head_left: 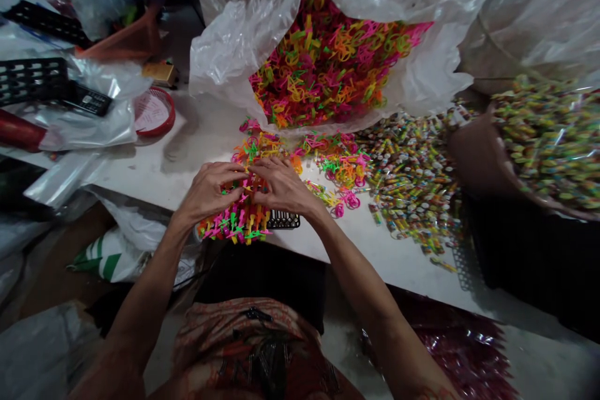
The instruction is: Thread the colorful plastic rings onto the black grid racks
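both forearms reach forward from the lower corners, angled inward. left hand (210,190) and right hand (281,184) sit palms down, close together, fingertips nearly meeting. fingers bent on both, wrists slightly raised, both hands bare.

Looks like small workshop or packing room. Long white worktable (140,178) carries big clear bag (225,62) of bright plastic pieces (323,69), loose heap of small printed tubes (412,181), brimming tub (473,156), black perforated trays (32,80). Striped sack (112,256), more plastic bagging below.
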{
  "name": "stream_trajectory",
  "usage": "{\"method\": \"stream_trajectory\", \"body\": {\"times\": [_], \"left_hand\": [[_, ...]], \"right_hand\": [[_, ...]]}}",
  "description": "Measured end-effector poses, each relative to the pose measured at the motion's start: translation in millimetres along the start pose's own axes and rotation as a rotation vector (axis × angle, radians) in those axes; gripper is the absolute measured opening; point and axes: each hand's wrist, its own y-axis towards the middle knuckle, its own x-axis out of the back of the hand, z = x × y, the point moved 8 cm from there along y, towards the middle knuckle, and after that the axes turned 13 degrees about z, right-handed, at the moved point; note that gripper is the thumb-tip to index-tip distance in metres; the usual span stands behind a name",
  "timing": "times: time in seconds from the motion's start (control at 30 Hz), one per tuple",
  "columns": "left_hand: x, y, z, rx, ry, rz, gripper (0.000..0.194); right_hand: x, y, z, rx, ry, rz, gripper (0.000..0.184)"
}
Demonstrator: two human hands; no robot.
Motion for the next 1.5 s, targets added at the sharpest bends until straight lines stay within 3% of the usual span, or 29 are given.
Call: {"method": "stream_trajectory", "body": {"times": [0.3, 0.5, 0.73, 0.9, 1.1, 1.3, 1.4, 1.5], "left_hand": [[-0.7, 3, 5, 0.043, -0.066, -0.024, 0.021], [-0.7, 0, 6, 0.034, -0.068, -0.038, 0.022], [-0.3, -2, 3, 0.032, -0.041, -0.025, 0.027], [2.3, -9, -14, -0.053, 0.073, -0.02, 0.034], [-3.1, -13, -13, -0.056, 0.081, -0.03, 0.03], [-11.0, -13, -10, -0.062, 0.081, 0.021, 0.03], [1.8, -19, -9, -0.043, 0.032, 0.019, 0.039], [36.6, -34, 1, 0.055, -0.082, -0.178, 0.047]], "right_hand": [[-13, 6, -23, 0.081, 0.245, -0.012, 0.043], [-10, -4, -18, 0.03, 0.142, -0.067, 0.054], [-6, -12, 1, 0.025, 0.106, -0.184, 0.016], [-10, -6, -1, 0.03, 0.165, -0.175, 0.017], [-13, -5, -11, 0.102, 0.315, -0.16, 0.015], [-8, -8, -1, 0.078, 0.121, -0.127, 0.022], [-5, -12, 0, 0.101, 0.128, -0.134, 0.016], [-2, -20, -9, 0.117, 0.263, -0.204, 0.026]]}}
